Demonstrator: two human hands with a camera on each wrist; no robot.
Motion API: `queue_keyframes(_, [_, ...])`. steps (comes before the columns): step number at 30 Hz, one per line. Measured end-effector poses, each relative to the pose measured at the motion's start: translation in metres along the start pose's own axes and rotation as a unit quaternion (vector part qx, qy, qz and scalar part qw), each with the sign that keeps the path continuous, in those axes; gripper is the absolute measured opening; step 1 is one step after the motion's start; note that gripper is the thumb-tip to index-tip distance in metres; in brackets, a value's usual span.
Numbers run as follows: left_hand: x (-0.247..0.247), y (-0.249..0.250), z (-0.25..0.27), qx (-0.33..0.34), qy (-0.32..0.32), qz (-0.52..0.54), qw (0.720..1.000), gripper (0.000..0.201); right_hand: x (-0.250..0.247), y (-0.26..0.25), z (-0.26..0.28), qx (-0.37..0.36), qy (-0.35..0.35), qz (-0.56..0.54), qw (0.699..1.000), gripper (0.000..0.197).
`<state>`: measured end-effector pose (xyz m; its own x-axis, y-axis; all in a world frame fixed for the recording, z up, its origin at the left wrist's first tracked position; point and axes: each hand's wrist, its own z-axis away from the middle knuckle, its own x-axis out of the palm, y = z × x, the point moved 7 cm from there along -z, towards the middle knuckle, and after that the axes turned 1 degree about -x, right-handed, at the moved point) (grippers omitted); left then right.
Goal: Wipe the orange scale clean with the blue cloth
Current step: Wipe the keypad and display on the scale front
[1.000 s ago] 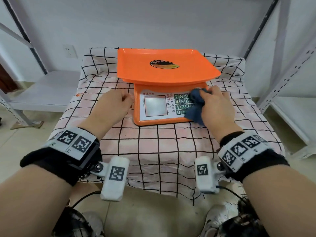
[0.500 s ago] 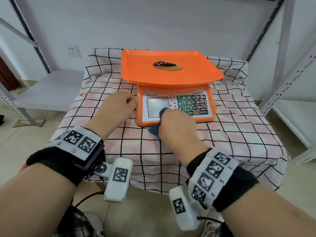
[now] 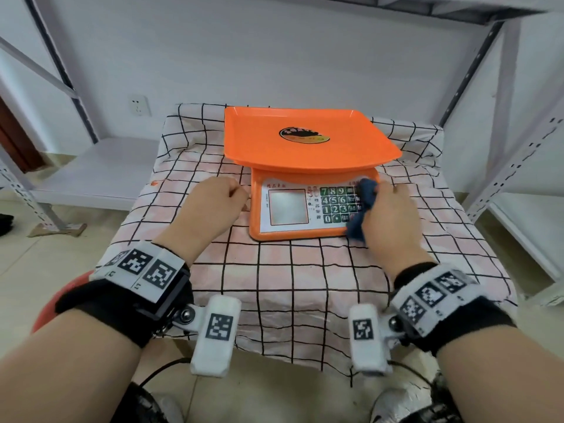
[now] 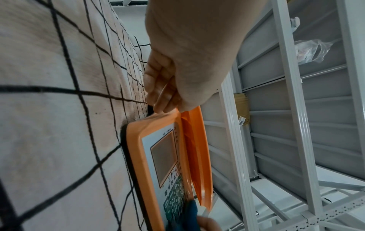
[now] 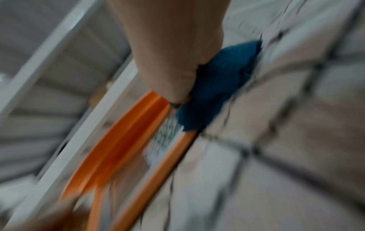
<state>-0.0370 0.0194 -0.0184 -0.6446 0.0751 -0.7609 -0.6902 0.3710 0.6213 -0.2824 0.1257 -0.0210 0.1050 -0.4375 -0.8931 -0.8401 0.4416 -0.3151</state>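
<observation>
While right hand (image 3: 389, 218) grips blue cloth (image 3: 363, 206) | scale (image 3: 305, 148) keys 0-9 | left hand (image 3: 213, 206) apparently fisted.

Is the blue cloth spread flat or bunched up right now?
Bunched: the blue cloth is wadded in the right hand, on the scale's keypad.

The head camera looked forward and down from above both forearms, taking in the whole orange scale (image 3: 308, 175) beyond the knuckles. The left wrist camera sat close behind the left hand (image 4: 177, 65), looking along it, rolled sideways, to the scale's panel past the fingertips. The right wrist camera, badly blurred, looked along the right hand (image 5: 173, 59) at the blue cloth (image 5: 215, 87) under its fingers. All three views shared the scale's front panel.
</observation>
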Motion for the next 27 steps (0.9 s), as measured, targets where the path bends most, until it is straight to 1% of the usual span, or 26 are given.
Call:
queue_keyframes(2, [0.000, 0.000, 0.000, -0.001, 0.001, 0.005, 1.000, 0.034, 0.015, -0.034, 0.013, -0.059, -0.017, -0.010, 0.998, 0.040])
queue_keyframes(4, [0.000, 0.001, 0.001, -0.001, 0.001, 0.008, 1.000, 0.034, 0.026, -0.068, 0.028, -0.121, -0.019, -0.015, 0.992, 0.042])
queue_keyframes(7, [0.000, 0.003, 0.003, 0.000, 0.002, 0.014, 1.000, 0.034, 0.038, -0.099, 0.041, -0.178, -0.047, -0.034, 0.982, 0.043])
queue_keyframes(11, [-0.005, 0.001, 0.003, -0.012, 0.003, 0.026, 1.000, 0.033, 0.040, -0.116, 0.040, -0.227, -0.093, -0.091, 0.965, 0.035])
queue_keyframes(13, [-0.010, 0.000, 0.003, -0.016, 0.008, 0.037, 0.999, 0.031, 0.034, -0.116, 0.037, -0.263, -0.134, -0.147, 0.944, 0.033])
queue_keyframes(15, [-0.018, -0.001, 0.002, -0.023, 0.015, 0.065, 0.998, 0.029, 0.023, -0.111, 0.036, -0.275, -0.184, -0.230, 0.915, 0.032])
queue_keyframes(17, [-0.026, 0.003, 0.002, -0.018, 0.031, 0.103, 0.994, 0.029, 0.006, -0.102, 0.029, -0.239, -0.180, -0.326, 0.896, 0.031])
queue_keyframes(20, [-0.038, 0.015, 0.005, 0.027, 0.049, 0.172, 0.983, 0.027, -0.009, -0.088, 0.020, -0.143, -0.158, -0.466, 0.859, 0.024])
queue_keyframes(23, [-0.041, 0.028, 0.010, 0.051, 0.043, 0.241, 0.968, 0.018, -0.012, -0.080, 0.016, -0.060, -0.131, -0.548, 0.824, 0.016])
queue_keyframes(25, [-0.040, 0.036, 0.013, 0.061, 0.040, 0.255, 0.964, 0.010, -0.008, -0.078, 0.015, -0.001, -0.131, -0.601, 0.788, 0.014])
queue_keyframes(27, [-0.039, 0.044, 0.015, 0.072, 0.037, 0.249, 0.965, 0.007, -0.005, -0.078, 0.012, 0.037, -0.131, -0.633, 0.762, 0.014])
